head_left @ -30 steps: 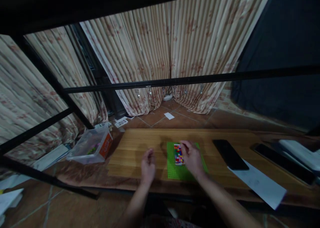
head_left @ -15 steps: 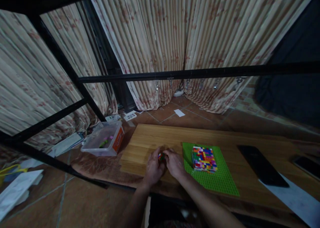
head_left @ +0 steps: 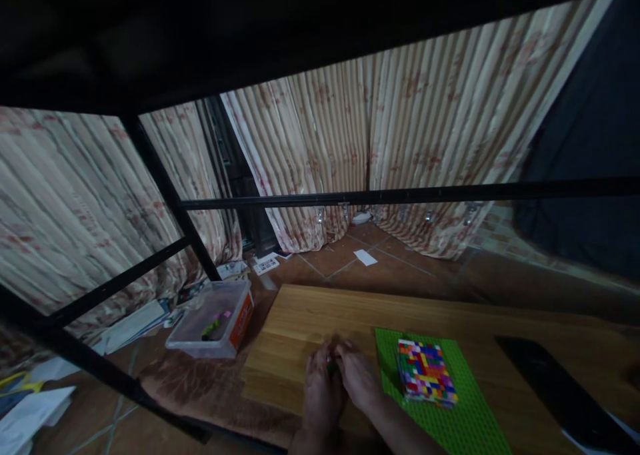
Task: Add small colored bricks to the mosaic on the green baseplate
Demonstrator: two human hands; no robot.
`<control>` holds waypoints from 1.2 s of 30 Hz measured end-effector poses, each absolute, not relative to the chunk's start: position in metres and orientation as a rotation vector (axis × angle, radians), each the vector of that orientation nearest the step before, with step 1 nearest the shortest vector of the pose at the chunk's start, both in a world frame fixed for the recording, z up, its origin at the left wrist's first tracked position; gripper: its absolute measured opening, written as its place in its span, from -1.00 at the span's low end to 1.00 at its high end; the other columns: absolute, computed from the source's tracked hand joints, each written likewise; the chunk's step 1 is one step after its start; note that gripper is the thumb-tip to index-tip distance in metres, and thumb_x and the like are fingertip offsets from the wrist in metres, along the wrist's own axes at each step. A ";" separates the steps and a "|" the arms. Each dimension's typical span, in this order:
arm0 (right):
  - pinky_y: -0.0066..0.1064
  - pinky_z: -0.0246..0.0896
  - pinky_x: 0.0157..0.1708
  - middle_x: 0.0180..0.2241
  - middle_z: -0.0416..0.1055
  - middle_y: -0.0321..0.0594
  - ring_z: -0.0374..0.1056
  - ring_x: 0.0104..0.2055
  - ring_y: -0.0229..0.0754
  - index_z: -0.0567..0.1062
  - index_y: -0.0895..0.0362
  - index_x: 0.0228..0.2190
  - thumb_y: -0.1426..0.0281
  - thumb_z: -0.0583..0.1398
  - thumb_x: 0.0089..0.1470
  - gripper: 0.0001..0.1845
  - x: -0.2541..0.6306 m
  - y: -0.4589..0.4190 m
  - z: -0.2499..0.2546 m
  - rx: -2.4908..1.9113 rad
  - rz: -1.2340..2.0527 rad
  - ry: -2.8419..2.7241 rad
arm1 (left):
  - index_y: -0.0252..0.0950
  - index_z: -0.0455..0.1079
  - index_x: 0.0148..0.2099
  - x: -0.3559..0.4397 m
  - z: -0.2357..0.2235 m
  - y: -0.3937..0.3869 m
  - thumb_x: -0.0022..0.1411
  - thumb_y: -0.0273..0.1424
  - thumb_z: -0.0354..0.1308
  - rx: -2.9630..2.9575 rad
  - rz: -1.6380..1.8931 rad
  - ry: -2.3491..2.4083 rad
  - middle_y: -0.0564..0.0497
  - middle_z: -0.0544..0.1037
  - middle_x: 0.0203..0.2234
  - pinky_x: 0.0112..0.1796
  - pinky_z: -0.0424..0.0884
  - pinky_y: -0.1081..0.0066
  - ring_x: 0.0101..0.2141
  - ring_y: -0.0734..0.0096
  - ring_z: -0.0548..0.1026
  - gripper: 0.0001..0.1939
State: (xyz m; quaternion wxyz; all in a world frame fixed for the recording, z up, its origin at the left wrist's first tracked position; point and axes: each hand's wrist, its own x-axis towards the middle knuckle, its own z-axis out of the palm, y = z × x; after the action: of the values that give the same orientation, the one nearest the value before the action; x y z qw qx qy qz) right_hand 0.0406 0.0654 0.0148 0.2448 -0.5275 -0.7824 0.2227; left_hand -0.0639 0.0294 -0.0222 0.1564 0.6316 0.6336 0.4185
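Note:
My left hand [head_left: 319, 383] and my right hand [head_left: 357, 376] meet above the wooden board, fingertips close together. Between them is a small cluster of toy building bricks [head_left: 332, 367], mostly covered by the fingers; only a dark greenish bit shows. Both hands are closed around it. To the right of my right hand, a green studded baseplate [head_left: 477, 412] lies flat. A block of many-coloured building bricks [head_left: 427, 373] stands on it, its top a tight patchwork of colours.
The wooden board [head_left: 285, 328] rests on a brown cloth [head_left: 200, 395]. Left of it stands a clear plastic bin [head_left: 195, 348] with a few green and pink pieces. A black flat object [head_left: 545, 382] lies at right. Black frame bars [head_left: 400, 195] cross in front of curtains [head_left: 320, 142].
The camera has tilted up, so the scene sits lower in view. Both hands remain together on the brick cluster, whose red and green colours showed more before.

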 end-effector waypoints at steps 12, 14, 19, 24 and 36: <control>-0.30 0.33 -0.21 -0.29 0.52 -0.13 0.45 -0.22 -0.06 0.56 0.01 -0.30 0.32 0.05 0.05 -0.72 0.125 0.007 0.004 -1.214 0.821 -1.662 | -0.21 0.42 -0.04 -0.058 -0.030 0.035 0.17 -0.52 -0.12 1.940 1.184 1.913 -0.11 0.54 -0.18 -0.07 0.37 0.19 -0.13 0.19 0.46 -0.61; -0.26 0.32 -0.16 -0.27 0.53 -0.14 0.45 -0.20 -0.04 0.55 0.02 -0.28 0.27 0.10 0.01 -0.73 0.149 0.003 0.010 -1.273 0.817 -1.507 | -0.25 0.43 -0.07 -0.054 -0.028 0.036 0.13 -0.60 -0.16 1.975 1.174 1.966 -0.11 0.55 -0.22 -0.10 0.38 0.20 -0.17 0.21 0.47 -0.57; -0.28 0.32 -0.25 -0.32 0.53 -0.12 0.43 -0.27 -0.04 0.56 0.08 -0.37 0.23 0.17 -0.03 -0.76 0.203 -0.003 0.033 -1.326 0.790 -1.278 | -0.36 0.42 -0.07 -0.046 -0.022 0.038 0.08 -0.68 -0.17 2.079 1.089 2.005 -0.15 0.54 -0.23 -0.08 0.34 0.20 -0.17 0.21 0.44 -0.54; -0.30 0.28 -0.29 -0.38 0.52 -0.12 0.42 -0.32 -0.07 0.58 0.10 -0.42 0.27 0.16 -0.02 -0.77 0.221 0.007 0.046 -1.422 0.647 -1.301 | -0.31 0.40 -0.04 -0.047 -0.023 0.039 0.12 -0.62 -0.12 2.172 1.057 1.947 -0.11 0.52 -0.21 -0.08 0.33 0.20 -0.17 0.22 0.40 -0.58; -0.39 0.21 -0.22 -0.29 0.53 -0.23 0.41 -0.27 -0.15 0.56 0.03 -0.40 0.36 0.15 0.06 -0.84 0.185 0.047 0.044 -1.614 0.464 -1.649 | -0.26 0.45 -0.14 -0.046 -0.018 0.034 0.23 -0.46 -0.13 2.148 1.051 1.902 -0.11 0.52 -0.20 -0.08 0.32 0.20 -0.15 0.19 0.40 -0.68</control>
State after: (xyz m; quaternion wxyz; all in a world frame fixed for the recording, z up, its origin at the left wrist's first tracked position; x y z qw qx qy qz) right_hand 0.1849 0.0468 0.0445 0.3840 -0.6332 -0.6469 0.1819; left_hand -0.0456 0.0340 -0.0184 0.0428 0.7023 0.6219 0.3437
